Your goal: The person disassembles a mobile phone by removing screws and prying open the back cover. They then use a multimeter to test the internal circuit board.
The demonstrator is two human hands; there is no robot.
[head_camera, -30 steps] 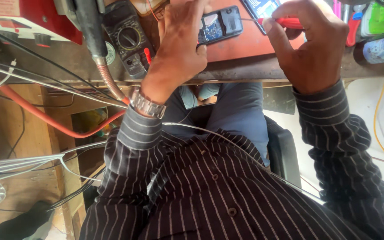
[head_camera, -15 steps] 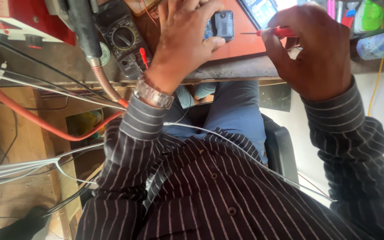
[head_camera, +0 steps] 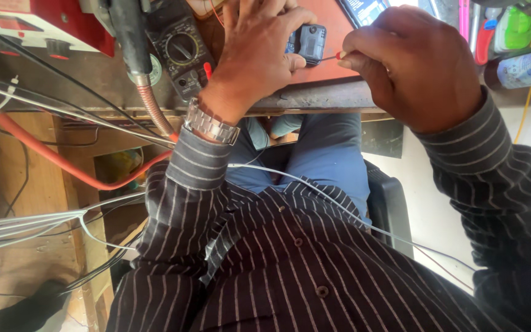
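Left hand (head_camera: pixel 259 52) is clamped on a small dark device (head_camera: pixel 310 42), pinning it to the reddish tabletop (head_camera: pixel 333 67) at its near edge. Right hand (head_camera: pixel 416 64) is closed around a thin red-handled screwdriver (head_camera: pixel 334 57), whose tip touches the device's right side. A multimeter (head_camera: pixel 182 52) lies just left of the left hand; a dark bottle (head_camera: pixel 523 67) sits right.

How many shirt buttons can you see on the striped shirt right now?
2. One button sits mid-chest on the striped shirt; the other button is lower, nearer the camera. Folds of cloth may hide more.
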